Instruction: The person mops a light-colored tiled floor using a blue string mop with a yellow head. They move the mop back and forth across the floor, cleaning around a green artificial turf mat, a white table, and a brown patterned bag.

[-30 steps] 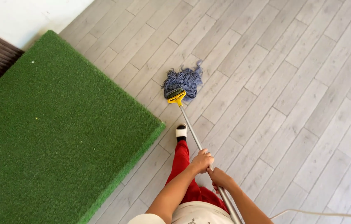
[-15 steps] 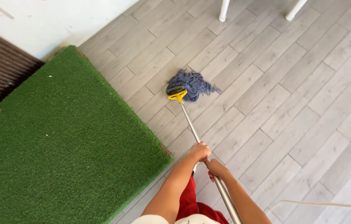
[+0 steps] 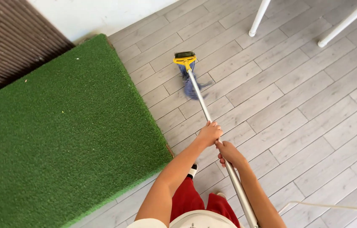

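A mop with a long metal handle [image 3: 198, 96], a yellow clamp [image 3: 185, 61] and blue strings [image 3: 190, 84] reaches out over the grey plank floor [image 3: 296, 105]. The strings trail back under the handle. My left hand [image 3: 209, 134] grips the handle higher up the shaft. Just behind and below it, my right hand [image 3: 229, 152] grips the same handle. Both forearms stretch forward from the bottom of the view.
A raised green artificial-grass mat [image 3: 60, 126] fills the left side, its edge close to my feet. Behind it is brown ribbed decking [image 3: 5, 46] and a white wall. Two white furniture legs [image 3: 258, 19] stand at the far right. A thin white cord [image 3: 330, 206] lies near right.
The mop head has been pushed farther away along the floor, and its strings now drag behind the clamp. My arms have stretched forward and the view has tilted up.
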